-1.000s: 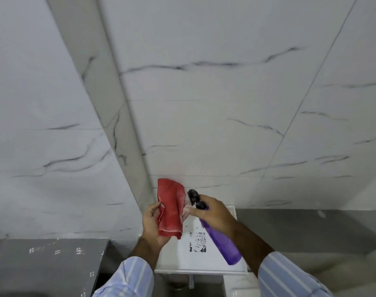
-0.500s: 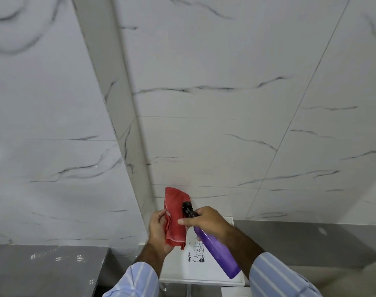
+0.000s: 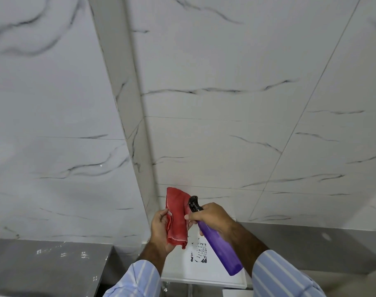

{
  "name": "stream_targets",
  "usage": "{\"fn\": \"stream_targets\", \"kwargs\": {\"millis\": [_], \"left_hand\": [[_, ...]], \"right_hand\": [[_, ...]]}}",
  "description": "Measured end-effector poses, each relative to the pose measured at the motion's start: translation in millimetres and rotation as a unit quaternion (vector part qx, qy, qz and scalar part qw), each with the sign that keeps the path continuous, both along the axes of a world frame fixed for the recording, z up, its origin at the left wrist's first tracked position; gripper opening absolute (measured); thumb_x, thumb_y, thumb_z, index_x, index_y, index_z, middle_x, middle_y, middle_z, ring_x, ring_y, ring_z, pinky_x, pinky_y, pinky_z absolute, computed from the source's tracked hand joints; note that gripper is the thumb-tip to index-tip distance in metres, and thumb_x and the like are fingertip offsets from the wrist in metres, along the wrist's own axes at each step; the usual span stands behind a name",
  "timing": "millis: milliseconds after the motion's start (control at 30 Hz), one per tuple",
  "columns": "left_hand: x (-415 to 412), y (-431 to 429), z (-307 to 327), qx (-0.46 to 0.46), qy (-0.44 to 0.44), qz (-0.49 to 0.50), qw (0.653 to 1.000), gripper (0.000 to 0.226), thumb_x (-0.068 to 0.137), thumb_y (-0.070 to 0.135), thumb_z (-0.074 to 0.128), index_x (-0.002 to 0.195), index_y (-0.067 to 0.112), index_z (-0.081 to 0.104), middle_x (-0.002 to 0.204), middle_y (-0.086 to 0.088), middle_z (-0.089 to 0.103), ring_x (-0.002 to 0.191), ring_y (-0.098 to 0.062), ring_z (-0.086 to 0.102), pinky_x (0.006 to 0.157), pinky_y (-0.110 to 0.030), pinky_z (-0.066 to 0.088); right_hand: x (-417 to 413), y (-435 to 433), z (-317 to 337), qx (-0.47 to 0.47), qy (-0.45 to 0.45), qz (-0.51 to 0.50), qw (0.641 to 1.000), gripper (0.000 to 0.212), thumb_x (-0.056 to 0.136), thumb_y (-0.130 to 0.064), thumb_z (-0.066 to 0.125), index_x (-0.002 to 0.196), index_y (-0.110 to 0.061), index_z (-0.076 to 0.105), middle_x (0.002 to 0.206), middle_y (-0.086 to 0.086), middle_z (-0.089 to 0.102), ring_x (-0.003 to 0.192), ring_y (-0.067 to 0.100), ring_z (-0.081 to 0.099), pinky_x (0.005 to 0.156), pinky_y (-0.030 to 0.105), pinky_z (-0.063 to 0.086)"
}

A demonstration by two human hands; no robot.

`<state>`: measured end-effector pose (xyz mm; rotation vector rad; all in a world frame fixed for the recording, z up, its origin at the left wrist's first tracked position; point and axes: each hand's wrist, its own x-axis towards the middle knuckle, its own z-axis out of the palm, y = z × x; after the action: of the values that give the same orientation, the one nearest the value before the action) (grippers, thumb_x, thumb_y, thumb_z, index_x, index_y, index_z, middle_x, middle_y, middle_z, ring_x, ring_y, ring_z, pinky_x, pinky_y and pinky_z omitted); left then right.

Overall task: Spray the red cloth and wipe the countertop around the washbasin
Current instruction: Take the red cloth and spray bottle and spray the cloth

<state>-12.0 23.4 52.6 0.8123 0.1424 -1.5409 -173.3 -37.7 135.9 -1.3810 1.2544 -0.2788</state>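
My left hand (image 3: pixel 161 229) holds a folded red cloth (image 3: pixel 176 217) upright in front of me, low in the head view. My right hand (image 3: pixel 210 215) grips a purple spray bottle (image 3: pixel 220 246) by its neck, with a finger on the trigger. The bottle's black nozzle (image 3: pixel 193 203) points at the cloth and almost touches it. Below the hands lies a white flat surface (image 3: pixel 217 279) with a black printed patch. The washbasin is not visible.
White marble-look wall tiles (image 3: pixel 204 103) fill most of the view, with a projecting column edge (image 3: pixel 127 103) running down to the hands. A grey countertop (image 3: pixel 43 266) lies at the lower left and a grey band (image 3: pixel 311 245) at the lower right.
The camera has tilted up, so the hands sit lower in view. The nozzle has moved closer to the red cloth. Both hands keep their hold.
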Motion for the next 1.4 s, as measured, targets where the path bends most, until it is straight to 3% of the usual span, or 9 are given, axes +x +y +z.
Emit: {"fn": "stream_targets", "kwargs": {"millis": [167,300,567,700,767,867,967,1133,1400], "left_hand": [[2,3,6,-0.008,0.009,0.005,1.000,0.059,0.090,0.029,0.055,0.140,-0.001,0.059,0.121,-0.029,0.072,0.098,-0.043,0.075,0.082,-0.052,0.065],[4,5,7,-0.023,0.025,0.010,0.999,0.060,0.088,0.029,0.056,0.141,0.000,0.058,0.121,-0.031,0.073,0.097,-0.046,0.076,0.090,-0.056,0.062],[11,8,1,-0.015,0.028,0.026,0.999,0.054,0.091,0.030,0.055,0.135,-0.001,0.062,0.126,-0.032,0.071,0.105,-0.048,0.074,0.104,-0.061,0.054],[13,13,0,-0.013,0.017,0.015,1.000,0.057,0.093,0.031,0.053,0.139,-0.002,0.059,0.135,-0.033,0.067,0.121,-0.049,0.068,0.115,-0.061,0.045],[15,14,-3,-0.004,0.011,0.011,1.000,0.060,0.094,0.031,0.052,0.143,-0.003,0.056,0.143,-0.034,0.061,0.138,-0.050,0.055,0.120,-0.061,0.039],[18,20,-12,0.014,0.002,0.008,1.000,0.062,0.093,0.031,0.051,0.145,-0.003,0.053,0.144,-0.036,0.059,0.144,-0.050,0.047,0.123,-0.061,0.035],[21,29,-28,0.037,-0.026,-0.008,0.999,0.061,0.090,0.028,0.054,0.142,-0.004,0.055,0.138,-0.037,0.063,0.140,-0.052,0.051,0.122,-0.062,0.036],[25,46,-53,0.064,-0.038,-0.010,0.997,0.062,0.092,0.028,0.051,0.143,-0.006,0.054,0.138,-0.037,0.063,0.141,-0.051,0.051,0.119,-0.060,0.041],[31,64,-70,0.070,-0.029,-0.017,0.997,0.062,0.093,0.029,0.051,0.144,-0.007,0.053,0.140,-0.037,0.061,0.143,-0.050,0.049,0.121,-0.060,0.038]], "right_hand": [[1,1,-1,-0.003,0.007,-0.004,1.000,0.038,0.063,-0.035,0.093,0.085,-0.008,0.079,0.073,0.003,0.080,0.052,0.021,0.069,0.051,0.026,0.056],[2,1,-4,-0.031,0.026,-0.027,0.999,0.022,0.062,-0.028,0.087,0.066,-0.010,0.074,0.059,0.003,0.072,0.044,0.017,0.068,0.046,0.022,0.053],[5,4,-7,-0.055,0.013,-0.021,0.998,0.014,0.071,-0.023,0.081,0.067,-0.013,0.071,0.058,-0.001,0.068,0.048,0.017,0.068,0.045,0.019,0.050],[8,4,-14,-0.101,-0.058,-0.008,0.993,0.009,0.091,-0.028,0.076,0.098,-0.033,0.073,0.091,-0.006,0.077,0.085,0.016,0.072,0.075,0.025,0.056],[5,2,-21,-0.109,-0.081,-0.011,0.991,0.012,0.097,-0.031,0.071,0.108,-0.038,0.071,0.094,-0.012,0.074,0.093,0.010,0.070,0.079,0.021,0.052],[2,0,-43,-0.100,-0.100,-0.016,0.990,0.025,0.102,-0.031,0.066,0.127,-0.033,0.069,0.106,-0.015,0.070,0.103,0.001,0.065,0.090,0.019,0.049],[4,-4,-73,-0.111,-0.108,-0.042,0.987,0.034,0.102,-0.021,0.066,0.136,-0.022,0.066,0.129,-0.006,0.068,0.124,0.011,0.061,0.112,0.026,0.042],[10,-16,-120,-0.087,-0.083,-0.065,0.991,0.032,0.102,-0.023,0.067,0.133,-0.027,0.067,0.127,-0.001,0.069,0.125,0.020,0.062,0.115,0.039,0.046],[16,-29,-146,-0.080,-0.085,-0.073,0.990,0.035,0.099,-0.029,0.070,0.134,-0.027,0.068,0.126,-0.003,0.072,0.120,0.016,0.063,0.103,0.026,0.044]]}}
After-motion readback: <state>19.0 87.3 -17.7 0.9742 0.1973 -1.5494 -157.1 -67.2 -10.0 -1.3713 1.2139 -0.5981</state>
